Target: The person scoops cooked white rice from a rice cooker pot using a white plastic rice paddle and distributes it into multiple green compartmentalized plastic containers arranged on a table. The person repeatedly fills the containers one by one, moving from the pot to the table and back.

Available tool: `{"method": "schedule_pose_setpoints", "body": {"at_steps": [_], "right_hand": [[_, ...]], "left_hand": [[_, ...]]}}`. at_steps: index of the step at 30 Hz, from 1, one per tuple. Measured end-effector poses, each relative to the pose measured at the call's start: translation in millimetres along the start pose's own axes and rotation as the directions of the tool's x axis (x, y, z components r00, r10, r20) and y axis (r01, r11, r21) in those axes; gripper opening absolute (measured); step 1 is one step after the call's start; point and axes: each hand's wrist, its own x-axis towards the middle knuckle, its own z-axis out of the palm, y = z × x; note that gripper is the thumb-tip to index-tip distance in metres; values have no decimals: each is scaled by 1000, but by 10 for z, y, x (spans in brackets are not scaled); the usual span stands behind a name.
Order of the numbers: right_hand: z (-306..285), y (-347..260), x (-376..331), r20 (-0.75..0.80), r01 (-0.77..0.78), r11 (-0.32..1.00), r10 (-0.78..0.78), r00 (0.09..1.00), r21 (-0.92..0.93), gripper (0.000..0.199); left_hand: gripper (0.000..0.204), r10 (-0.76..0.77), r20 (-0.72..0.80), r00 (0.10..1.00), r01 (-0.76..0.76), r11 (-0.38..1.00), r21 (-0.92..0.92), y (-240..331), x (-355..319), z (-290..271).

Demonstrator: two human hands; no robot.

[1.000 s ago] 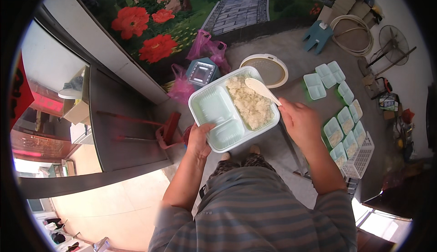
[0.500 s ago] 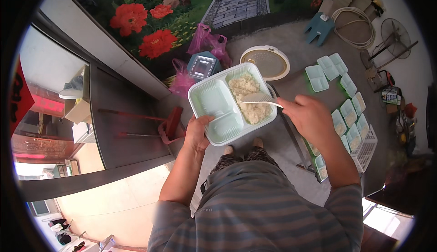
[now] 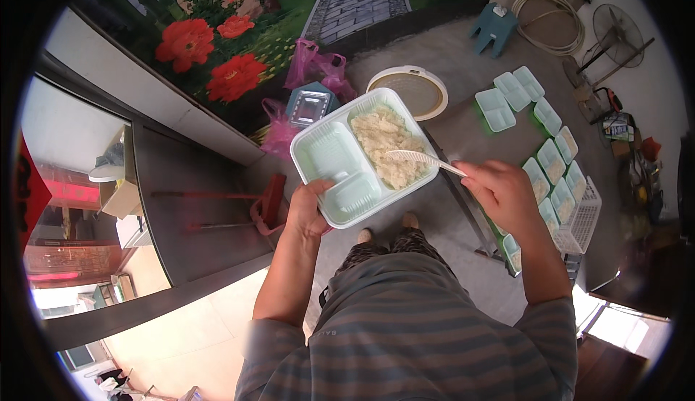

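Note:
My left hand [image 3: 308, 209] grips the near edge of a pale green compartment tray [image 3: 334, 156], held up in front of my body. Its large right compartment holds white rice [image 3: 389, 145]; the two left compartments are bare. My right hand [image 3: 499, 191] holds a white rice paddle [image 3: 418, 158] by its handle, the blade lying flat on the rice.
A round cooker pot [image 3: 410, 91] with a pale rim sits beyond the tray. Several more green trays [image 3: 552, 160] lie in rows on a grey table [image 3: 463, 129] at right, some filled. Pink plastic bags [image 3: 316, 68] and a red stool [image 3: 267, 202] stand by the flowered wall.
The paddle has swung down from above the rice to lie across it, and my right hand has shifted right and nearer to me. The tray stays in my left hand.

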Motion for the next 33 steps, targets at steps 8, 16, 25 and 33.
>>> {"method": "schedule_pose_setpoints", "body": {"at_steps": [8,16,25,33], "right_hand": [[402,235,249,-162,-76,997,79,984,26,23],[510,344,122,61,-419,797,438,897,435,23],[622,269,-140,174,-563,570,593,786,599,24],[437,595,-664,207,-626,468,674,709,624,24]], "left_hand": [[39,-56,60,997,50,993,110,-69,13,38],[41,-7,31,1000,2,990,144,-17,36,-25],[40,6,39,999,-11,990,138,-121,227,156],[39,-75,27,997,68,975,214,-434,645,509]]}}
